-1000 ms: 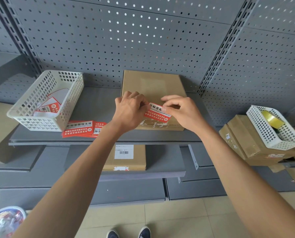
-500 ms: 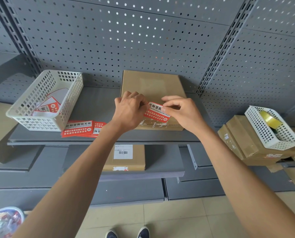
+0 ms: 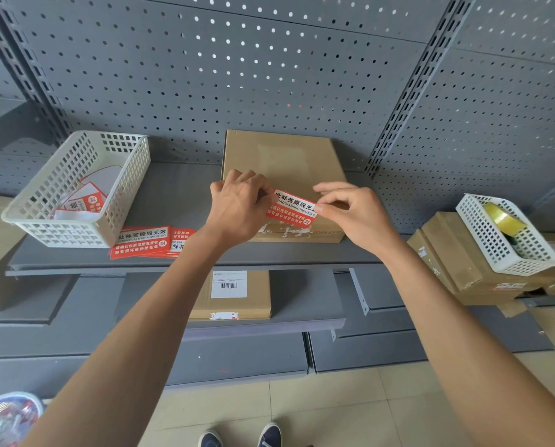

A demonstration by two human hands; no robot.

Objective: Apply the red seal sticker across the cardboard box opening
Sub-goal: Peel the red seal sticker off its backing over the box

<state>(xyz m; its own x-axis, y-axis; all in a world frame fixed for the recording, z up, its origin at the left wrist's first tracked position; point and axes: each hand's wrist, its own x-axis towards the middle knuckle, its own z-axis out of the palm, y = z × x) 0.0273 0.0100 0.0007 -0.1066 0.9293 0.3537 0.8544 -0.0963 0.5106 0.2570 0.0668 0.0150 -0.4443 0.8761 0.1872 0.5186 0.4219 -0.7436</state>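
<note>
Head view: sticker held over the box's front edge, not yet stuck down.

The red sticker [image 3: 292, 208] hangs between both grips, its long axis running left to right and tilted slightly; left hand [image 3: 240, 210] pinches its left end, right hand [image 3: 353, 214] its right corner, other fingers loose. The opening seam lies just below and nearer, along the cardboard box [image 3: 284, 185] front. Counted: one held sticker, several spare ones [image 3: 150, 241] on the shelf [image 3: 176, 195], two baskets.
</note>
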